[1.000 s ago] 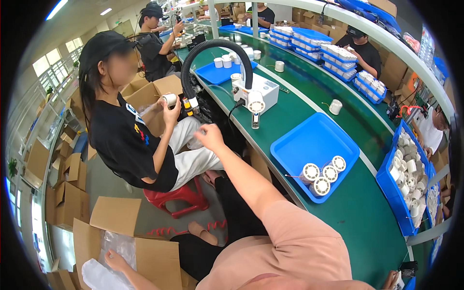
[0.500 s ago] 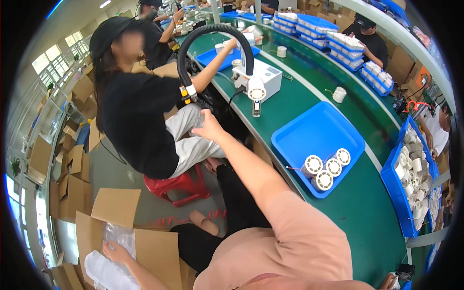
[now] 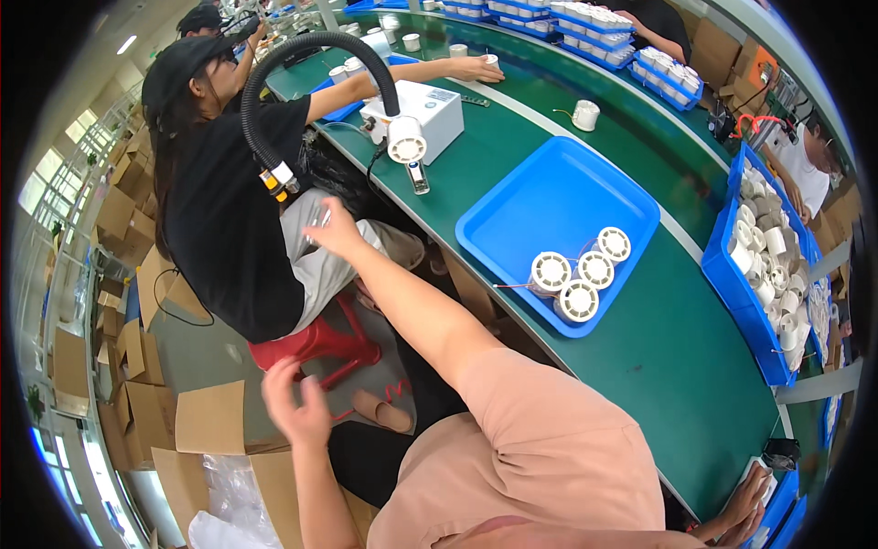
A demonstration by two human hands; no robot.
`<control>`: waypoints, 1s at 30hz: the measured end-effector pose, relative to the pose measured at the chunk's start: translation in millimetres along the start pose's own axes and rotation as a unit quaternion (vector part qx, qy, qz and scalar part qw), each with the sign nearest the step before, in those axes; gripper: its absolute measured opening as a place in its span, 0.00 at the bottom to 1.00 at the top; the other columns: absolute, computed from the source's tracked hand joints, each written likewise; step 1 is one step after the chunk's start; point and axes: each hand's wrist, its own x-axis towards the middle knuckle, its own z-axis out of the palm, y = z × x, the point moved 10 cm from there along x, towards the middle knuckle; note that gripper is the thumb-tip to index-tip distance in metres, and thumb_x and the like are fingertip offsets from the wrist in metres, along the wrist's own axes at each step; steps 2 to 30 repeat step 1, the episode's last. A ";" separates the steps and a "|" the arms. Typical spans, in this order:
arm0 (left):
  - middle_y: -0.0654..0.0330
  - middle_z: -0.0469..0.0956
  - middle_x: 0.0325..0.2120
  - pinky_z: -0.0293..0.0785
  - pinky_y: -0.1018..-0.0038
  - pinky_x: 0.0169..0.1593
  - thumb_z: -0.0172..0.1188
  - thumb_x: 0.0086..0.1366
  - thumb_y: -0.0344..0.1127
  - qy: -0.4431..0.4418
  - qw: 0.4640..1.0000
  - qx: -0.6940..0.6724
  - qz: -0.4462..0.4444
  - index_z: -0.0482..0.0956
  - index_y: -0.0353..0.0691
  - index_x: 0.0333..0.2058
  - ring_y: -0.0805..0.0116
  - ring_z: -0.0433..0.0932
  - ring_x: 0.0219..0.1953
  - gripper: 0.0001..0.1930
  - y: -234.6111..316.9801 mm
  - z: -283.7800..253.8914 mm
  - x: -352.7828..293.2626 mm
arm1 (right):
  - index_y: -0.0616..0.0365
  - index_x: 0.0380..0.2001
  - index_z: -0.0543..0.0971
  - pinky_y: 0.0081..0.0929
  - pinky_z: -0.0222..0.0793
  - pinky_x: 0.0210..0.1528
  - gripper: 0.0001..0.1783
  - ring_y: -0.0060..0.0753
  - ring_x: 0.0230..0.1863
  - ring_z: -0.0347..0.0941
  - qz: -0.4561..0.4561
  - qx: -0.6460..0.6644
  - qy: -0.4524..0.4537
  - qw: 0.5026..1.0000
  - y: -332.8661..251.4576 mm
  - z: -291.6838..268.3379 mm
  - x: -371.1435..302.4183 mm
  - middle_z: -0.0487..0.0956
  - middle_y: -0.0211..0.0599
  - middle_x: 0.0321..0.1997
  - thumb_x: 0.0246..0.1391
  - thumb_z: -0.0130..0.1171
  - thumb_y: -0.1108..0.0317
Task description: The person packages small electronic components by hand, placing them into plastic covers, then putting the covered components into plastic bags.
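Observation:
My right arm stretches forward beside the bench, and its hand (image 3: pixel 337 233) is in front of a co-worker's grey trousers. Its fingers are closed around a small, shiny, clear-looking piece that I cannot make out. My left hand (image 3: pixel 297 407) is raised above an open carton (image 3: pixel 210 416), thumb apart from slightly blurred fingers, holding nothing visible. Clear plastic bags (image 3: pixel 233 489) and white wrapping lie in that carton. Right of my right arm, a blue tray (image 3: pixel 521 197) on the green bench bears several white round parts (image 3: pixel 578 300) with slotted tops and thin wires.
A white box (image 3: pixel 430 114) with a black flexible hose (image 3: pixel 320 41) stands beyond the tray. The seated co-worker (image 3: pixel 229 210) reaches across the bench there. A blue crate (image 3: pixel 773 361) of white cylinders stands at right. A red stool (image 3: pixel 320 343) is under the co-worker; cartons line the left.
My left hand has come up out of the carton and opened. My right hand stays extended near the co-worker's lap. The co-worker's arm has stretched farther right over the bench. The whole view has shifted.

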 end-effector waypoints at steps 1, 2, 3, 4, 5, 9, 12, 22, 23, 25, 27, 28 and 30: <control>0.51 0.74 0.38 0.67 0.67 0.48 0.57 0.47 0.22 -0.065 0.996 -0.057 0.010 0.73 0.34 0.38 0.55 0.72 0.43 0.15 25.1 32.2 14.3 | 0.61 0.51 0.64 0.29 0.69 0.39 0.42 0.33 0.34 0.72 0.006 -0.002 0.007 1.000 7.6 -8.1 -1.7 0.73 0.43 0.35 0.31 0.72 0.59; 0.51 0.74 0.38 0.67 0.67 0.48 0.57 0.47 0.22 -0.065 0.996 -0.057 0.010 0.73 0.34 0.38 0.55 0.72 0.43 0.15 25.1 32.2 14.3 | 0.61 0.51 0.64 0.29 0.69 0.39 0.42 0.33 0.34 0.72 0.006 -0.002 0.007 1.000 7.6 -8.1 -1.7 0.73 0.43 0.35 0.31 0.72 0.59; 0.51 0.74 0.38 0.67 0.67 0.48 0.57 0.47 0.22 -0.065 0.996 -0.057 0.010 0.73 0.34 0.38 0.55 0.72 0.43 0.15 25.1 32.2 14.3 | 0.61 0.51 0.64 0.29 0.69 0.39 0.42 0.33 0.34 0.72 0.006 -0.002 0.007 1.000 7.6 -8.1 -1.7 0.73 0.43 0.35 0.31 0.72 0.59; 0.51 0.74 0.38 0.67 0.67 0.48 0.57 0.47 0.22 -0.065 0.996 -0.057 0.010 0.73 0.34 0.38 0.55 0.72 0.43 0.15 25.1 32.2 14.3 | 0.61 0.51 0.64 0.29 0.69 0.39 0.42 0.33 0.34 0.72 0.006 -0.002 0.007 1.000 7.6 -8.1 -1.7 0.73 0.43 0.35 0.31 0.72 0.59; 0.51 0.74 0.38 0.67 0.67 0.48 0.57 0.47 0.22 -0.065 0.996 -0.057 0.010 0.73 0.34 0.38 0.55 0.72 0.43 0.15 25.1 32.2 14.3 | 0.61 0.51 0.64 0.29 0.69 0.39 0.42 0.33 0.34 0.72 0.006 -0.002 0.007 1.000 7.6 -8.1 -1.7 0.73 0.43 0.35 0.31 0.72 0.59; 0.51 0.74 0.38 0.67 0.67 0.48 0.57 0.47 0.22 -0.065 0.996 -0.057 0.010 0.73 0.34 0.38 0.55 0.72 0.43 0.15 25.1 32.2 14.3 | 0.61 0.51 0.64 0.29 0.69 0.39 0.42 0.33 0.34 0.72 0.006 -0.002 0.007 1.000 7.6 -8.1 -1.7 0.73 0.43 0.35 0.31 0.72 0.59; 0.51 0.74 0.38 0.67 0.67 0.48 0.57 0.47 0.22 -0.065 0.996 -0.057 0.010 0.73 0.34 0.38 0.55 0.72 0.43 0.15 25.1 32.2 14.3 | 0.61 0.51 0.64 0.29 0.69 0.39 0.42 0.33 0.34 0.72 0.006 -0.002 0.007 1.000 7.6 -8.1 -1.7 0.73 0.43 0.35 0.31 0.72 0.59; 0.51 0.74 0.38 0.67 0.67 0.48 0.57 0.47 0.22 -0.065 0.996 -0.057 0.010 0.73 0.34 0.38 0.55 0.72 0.43 0.15 25.1 32.2 14.3 | 0.61 0.51 0.64 0.29 0.69 0.39 0.42 0.33 0.34 0.72 0.006 -0.002 0.007 1.000 7.6 -8.1 -1.7 0.73 0.43 0.35 0.31 0.72 0.59; 0.51 0.74 0.38 0.67 0.67 0.48 0.57 0.47 0.22 -0.065 0.996 -0.057 0.010 0.73 0.34 0.38 0.55 0.72 0.43 0.15 25.1 32.2 14.3 | 0.61 0.51 0.64 0.29 0.69 0.39 0.42 0.33 0.34 0.72 0.006 -0.002 0.007 1.000 7.6 -8.1 -1.7 0.73 0.43 0.35 0.31 0.72 0.59; 0.51 0.74 0.38 0.67 0.67 0.48 0.57 0.47 0.22 -0.065 0.996 -0.057 0.010 0.73 0.34 0.38 0.55 0.72 0.43 0.15 25.1 32.2 14.3 | 0.61 0.51 0.64 0.29 0.69 0.39 0.42 0.33 0.34 0.72 0.006 -0.002 0.007 1.000 7.6 -8.1 -1.7 0.73 0.43 0.35 0.31 0.72 0.59; 0.51 0.74 0.38 0.67 0.67 0.48 0.57 0.47 0.22 -0.065 0.996 -0.057 0.010 0.73 0.34 0.38 0.55 0.72 0.43 0.15 25.1 32.2 14.3 | 0.61 0.51 0.64 0.29 0.69 0.39 0.42 0.33 0.34 0.72 0.006 -0.002 0.007 1.000 7.6 -8.1 -1.7 0.73 0.43 0.35 0.31 0.72 0.59; 0.51 0.74 0.38 0.67 0.67 0.48 0.57 0.47 0.22 -0.065 0.996 -0.057 0.010 0.73 0.34 0.38 0.55 0.72 0.43 0.15 25.1 32.2 14.3 | 0.61 0.51 0.64 0.29 0.69 0.39 0.42 0.33 0.34 0.72 0.006 -0.002 0.007 1.000 7.6 -8.1 -1.7 0.73 0.43 0.35 0.31 0.72 0.59; 0.51 0.74 0.38 0.67 0.67 0.48 0.57 0.47 0.22 -0.065 0.996 -0.057 0.010 0.73 0.34 0.38 0.55 0.72 0.43 0.15 25.1 32.2 14.3 | 0.61 0.51 0.64 0.29 0.69 0.39 0.42 0.33 0.34 0.72 0.006 -0.002 0.007 1.000 7.6 -8.1 -1.7 0.73 0.43 0.35 0.31 0.72 0.59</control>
